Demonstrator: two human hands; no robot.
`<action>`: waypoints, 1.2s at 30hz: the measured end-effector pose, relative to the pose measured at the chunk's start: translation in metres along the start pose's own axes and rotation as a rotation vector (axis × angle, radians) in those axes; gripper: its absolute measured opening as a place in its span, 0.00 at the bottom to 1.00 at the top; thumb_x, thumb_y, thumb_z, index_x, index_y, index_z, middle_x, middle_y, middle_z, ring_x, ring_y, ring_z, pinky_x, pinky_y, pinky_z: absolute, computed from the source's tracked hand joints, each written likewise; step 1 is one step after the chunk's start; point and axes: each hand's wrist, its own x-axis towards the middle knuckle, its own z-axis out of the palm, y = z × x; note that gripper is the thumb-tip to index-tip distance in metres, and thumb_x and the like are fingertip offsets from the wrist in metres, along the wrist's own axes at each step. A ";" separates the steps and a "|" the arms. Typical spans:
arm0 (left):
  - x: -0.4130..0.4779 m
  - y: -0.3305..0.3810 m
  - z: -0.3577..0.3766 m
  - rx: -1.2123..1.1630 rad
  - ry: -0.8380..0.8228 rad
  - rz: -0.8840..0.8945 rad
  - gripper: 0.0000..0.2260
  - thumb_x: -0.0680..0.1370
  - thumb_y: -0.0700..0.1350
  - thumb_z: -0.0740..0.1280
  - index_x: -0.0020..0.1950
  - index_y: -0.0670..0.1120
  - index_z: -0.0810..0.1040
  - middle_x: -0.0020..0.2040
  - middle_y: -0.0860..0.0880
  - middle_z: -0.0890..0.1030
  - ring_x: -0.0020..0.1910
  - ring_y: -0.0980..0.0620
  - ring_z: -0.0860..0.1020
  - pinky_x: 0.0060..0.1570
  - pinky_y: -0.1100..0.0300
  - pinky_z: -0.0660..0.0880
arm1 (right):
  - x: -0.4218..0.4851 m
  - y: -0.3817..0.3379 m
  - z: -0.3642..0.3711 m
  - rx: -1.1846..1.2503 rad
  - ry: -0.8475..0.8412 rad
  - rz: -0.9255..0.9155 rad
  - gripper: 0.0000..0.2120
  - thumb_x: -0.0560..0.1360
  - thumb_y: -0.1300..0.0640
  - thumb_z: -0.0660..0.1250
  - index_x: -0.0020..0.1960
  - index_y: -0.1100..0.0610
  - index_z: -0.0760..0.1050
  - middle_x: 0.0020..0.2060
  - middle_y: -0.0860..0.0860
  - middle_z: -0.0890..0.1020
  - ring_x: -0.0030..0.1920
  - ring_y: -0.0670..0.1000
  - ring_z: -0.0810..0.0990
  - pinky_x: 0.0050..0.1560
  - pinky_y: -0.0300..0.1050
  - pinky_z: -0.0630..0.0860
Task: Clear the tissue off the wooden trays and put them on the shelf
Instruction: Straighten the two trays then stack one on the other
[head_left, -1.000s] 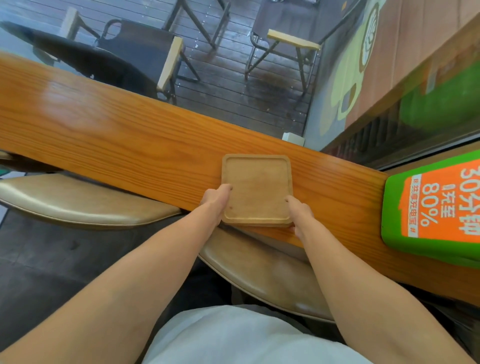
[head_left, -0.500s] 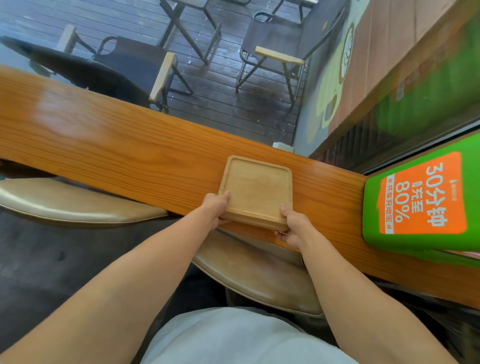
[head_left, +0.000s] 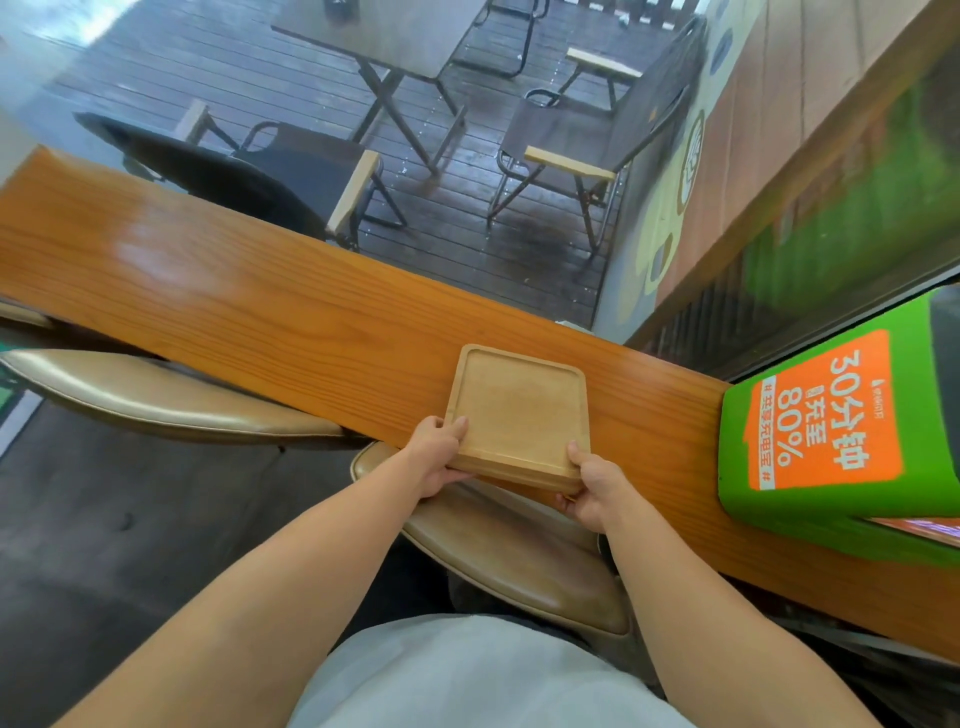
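A stack of square light wooden trays (head_left: 517, 410) is held over the near edge of the long orange-brown wooden counter (head_left: 249, 306), its near side lifted off the wood. My left hand (head_left: 436, 460) grips the near left corner, thumb on the rim and fingers under. My right hand (head_left: 592, 486) grips the near right corner the same way. The top tray is bare; no tissue is visible on it.
A green and orange box (head_left: 836, 431) with printed text stands on the counter to the right. Two tan padded stools (head_left: 166, 395) (head_left: 519, 551) sit under the counter's near edge. Beyond the glass are dark chairs and a table on decking.
Both hands went from resting at the tray's sides on the counter to gripping its near corners; the trays are lifted at the near edge and drawn slightly toward me.
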 end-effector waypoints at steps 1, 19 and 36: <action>-0.001 0.000 0.000 0.001 -0.006 0.010 0.20 0.83 0.45 0.64 0.73 0.42 0.64 0.68 0.39 0.71 0.63 0.38 0.74 0.57 0.37 0.79 | -0.001 0.000 -0.001 0.002 -0.005 -0.011 0.10 0.80 0.52 0.64 0.57 0.57 0.72 0.53 0.57 0.79 0.47 0.57 0.77 0.35 0.49 0.72; -0.064 0.017 -0.007 0.081 -0.028 0.192 0.20 0.82 0.46 0.66 0.72 0.44 0.65 0.66 0.40 0.72 0.56 0.41 0.77 0.37 0.47 0.83 | -0.052 0.009 -0.002 0.146 -0.130 -0.151 0.07 0.80 0.52 0.64 0.54 0.55 0.73 0.49 0.55 0.80 0.45 0.56 0.77 0.37 0.49 0.72; -0.178 -0.024 0.073 0.806 -0.335 0.456 0.34 0.74 0.70 0.64 0.64 0.42 0.75 0.55 0.41 0.81 0.50 0.39 0.82 0.50 0.42 0.83 | -0.175 0.171 -0.080 0.801 0.115 -0.464 0.08 0.81 0.52 0.63 0.58 0.54 0.75 0.46 0.54 0.82 0.40 0.54 0.76 0.37 0.48 0.68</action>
